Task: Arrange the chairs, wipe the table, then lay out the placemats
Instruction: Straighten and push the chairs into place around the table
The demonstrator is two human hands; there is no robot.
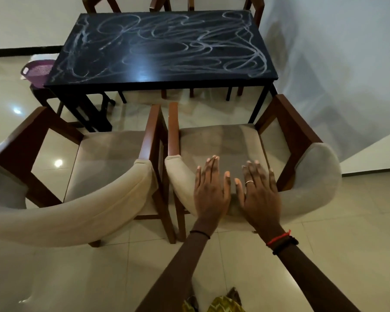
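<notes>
- Right armchair (221, 143): beige seat, brown wooden arms, curved padded back; directly beneath both hands, facing the worktop.
- Left hand (209, 190) and right hand (260, 192): each grip apart, fingers flat and spread, over the chair's back edge; contact cannot be told.
- Left armchair (104, 158): just beside the left hand, arms nearly touching its neighbour.
- Worktop (162, 46): black, streaked with white swirls, beyond the fingertips.
- Purple basket (37, 70): far left of the worktop.

far chairs (131, 2) cropped at top edge, purple basket (37, 69) half behind table (158, 46)
</notes>
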